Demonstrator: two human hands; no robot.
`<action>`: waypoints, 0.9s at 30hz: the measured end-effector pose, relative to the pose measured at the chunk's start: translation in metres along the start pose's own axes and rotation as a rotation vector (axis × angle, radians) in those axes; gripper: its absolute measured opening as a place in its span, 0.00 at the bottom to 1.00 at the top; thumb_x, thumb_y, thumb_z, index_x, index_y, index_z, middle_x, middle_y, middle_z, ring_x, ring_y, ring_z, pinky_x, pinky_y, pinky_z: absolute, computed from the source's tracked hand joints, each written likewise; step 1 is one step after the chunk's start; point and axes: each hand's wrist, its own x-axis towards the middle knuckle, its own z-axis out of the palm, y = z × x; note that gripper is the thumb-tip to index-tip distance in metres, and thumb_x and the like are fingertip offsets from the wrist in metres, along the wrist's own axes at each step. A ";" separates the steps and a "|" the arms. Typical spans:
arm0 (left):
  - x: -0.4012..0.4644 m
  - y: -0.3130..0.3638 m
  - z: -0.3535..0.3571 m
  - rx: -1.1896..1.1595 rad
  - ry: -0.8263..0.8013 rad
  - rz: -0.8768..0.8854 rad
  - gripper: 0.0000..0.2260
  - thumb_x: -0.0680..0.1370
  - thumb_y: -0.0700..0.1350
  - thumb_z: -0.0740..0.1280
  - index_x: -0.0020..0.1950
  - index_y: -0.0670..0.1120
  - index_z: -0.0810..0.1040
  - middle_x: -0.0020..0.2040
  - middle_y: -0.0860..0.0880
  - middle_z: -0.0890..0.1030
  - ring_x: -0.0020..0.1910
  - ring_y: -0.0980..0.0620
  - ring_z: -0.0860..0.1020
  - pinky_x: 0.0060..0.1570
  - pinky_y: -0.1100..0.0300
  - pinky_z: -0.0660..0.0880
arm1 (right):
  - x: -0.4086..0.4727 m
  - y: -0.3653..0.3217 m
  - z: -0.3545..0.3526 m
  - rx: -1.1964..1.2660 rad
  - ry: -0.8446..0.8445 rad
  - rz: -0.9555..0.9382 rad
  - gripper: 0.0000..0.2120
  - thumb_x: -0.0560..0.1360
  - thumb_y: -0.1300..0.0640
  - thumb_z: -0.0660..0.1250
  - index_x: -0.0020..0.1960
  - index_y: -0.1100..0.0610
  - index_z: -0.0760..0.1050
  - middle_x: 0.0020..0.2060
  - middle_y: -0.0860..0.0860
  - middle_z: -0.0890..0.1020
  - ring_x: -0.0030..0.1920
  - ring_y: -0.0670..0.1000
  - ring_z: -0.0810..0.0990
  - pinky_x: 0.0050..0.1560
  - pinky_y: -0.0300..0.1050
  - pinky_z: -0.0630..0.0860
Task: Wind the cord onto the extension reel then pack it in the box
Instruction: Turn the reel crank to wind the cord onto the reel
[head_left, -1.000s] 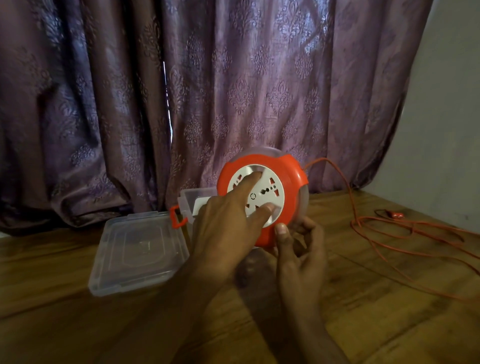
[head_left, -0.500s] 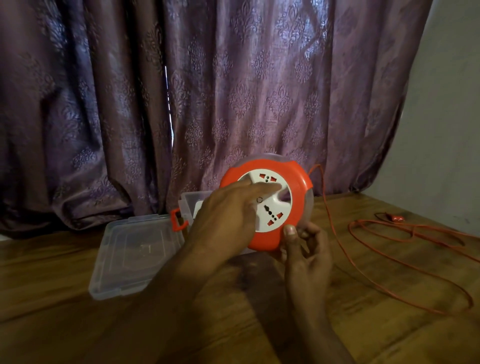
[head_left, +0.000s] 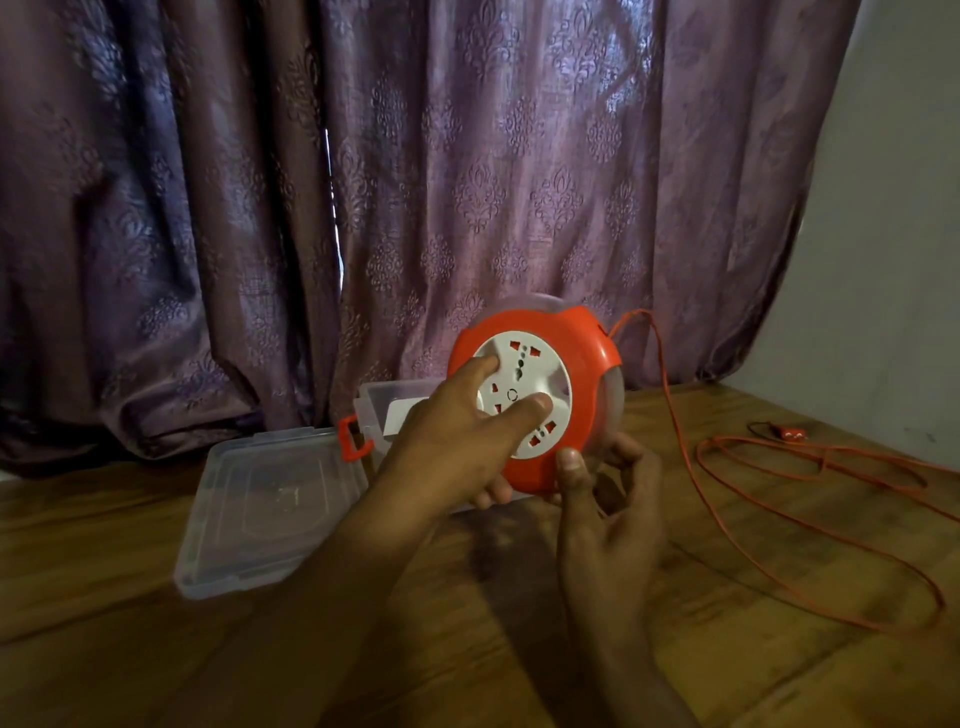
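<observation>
Reel (head_left: 582, 364): orange, round, with a white socket face turned toward the camera; held upright just above the worktop (head_left: 156, 597), in front of the curtain (head_left: 260, 208).
Left hand (head_left: 457, 441): laid across the white face — forefinger stretched to the upper left of the disc, thumb pressing near its middle; the other fingers curl under the reel's lower edge. Grip: spread over the face, pressing on it.
Right hand (head_left: 608, 514): under the reel's lower right edge, thumb upright against the orange rim, fingers curled behind the clear back. Grip: pinching the reel's rim.
Cord (head_left: 727, 509): orange, leaves the reel at its upper right, drops to the worktop and lies in loose long loops on the right side, well out toward the wall (head_left: 883, 260).
Plug (head_left: 948, 432): small, red, at the far right by the wall, on the end of the cord.
Box (head_left: 374, 405): clear plastic, open, behind the left hand and partly hidden by it; an orange latch (head_left: 350, 439) shows on its left side.
Lid (head_left: 270, 509): clear, lying flat on the worktop just left of the box.
Worktop: brown wood grain — carries the box, lid and cord loops.
</observation>
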 end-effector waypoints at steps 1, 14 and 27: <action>0.000 -0.001 0.001 -0.031 -0.005 -0.018 0.28 0.74 0.56 0.69 0.72 0.61 0.63 0.44 0.49 0.84 0.22 0.52 0.78 0.23 0.62 0.72 | 0.000 -0.001 0.000 -0.012 -0.009 -0.012 0.11 0.74 0.44 0.69 0.55 0.37 0.73 0.50 0.36 0.82 0.50 0.44 0.83 0.49 0.46 0.82; 0.001 -0.015 0.008 0.542 0.321 0.308 0.29 0.72 0.60 0.67 0.71 0.68 0.60 0.54 0.49 0.83 0.53 0.46 0.80 0.50 0.56 0.74 | -0.002 -0.001 0.003 0.060 -0.028 0.000 0.14 0.75 0.47 0.68 0.58 0.50 0.75 0.51 0.38 0.83 0.50 0.38 0.82 0.48 0.33 0.79; 0.002 -0.011 0.001 0.780 0.085 0.449 0.31 0.74 0.40 0.61 0.70 0.68 0.63 0.73 0.53 0.67 0.65 0.46 0.73 0.60 0.50 0.73 | 0.004 0.005 0.004 0.115 -0.010 0.125 0.09 0.72 0.47 0.69 0.51 0.46 0.77 0.43 0.37 0.83 0.43 0.39 0.81 0.51 0.67 0.82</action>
